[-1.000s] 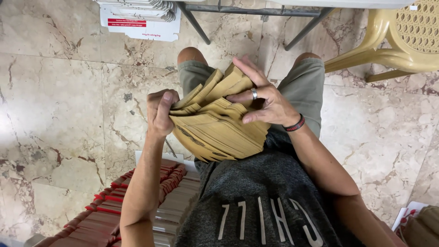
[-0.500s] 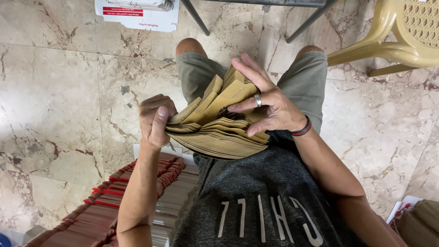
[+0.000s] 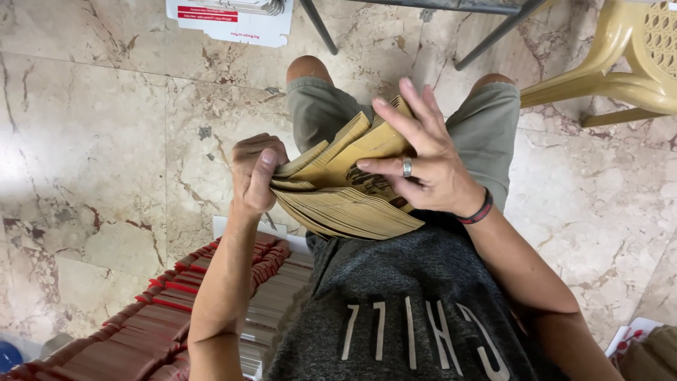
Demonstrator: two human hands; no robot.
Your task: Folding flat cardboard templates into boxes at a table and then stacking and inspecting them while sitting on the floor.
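A thick stack of tan paper envelopes is held over my lap, fanned open at the top. My left hand grips the stack's left edge, thumb pressed on top. My right hand, with a ring and a dark wristband, lies on the upper sheets with its fingers spread, lifting several of them away from the rest. My knees in grey-green shorts show beyond the stack.
A long row of red and brown packets lies at the lower left on the marble floor. A white carton sits at the top, dark metal table legs beside it. A yellow plastic chair stands at the upper right.
My right hand has opened its fingers and moved up over the top sheets, spreading the fan wider. My left hand keeps its grip on the left edge.
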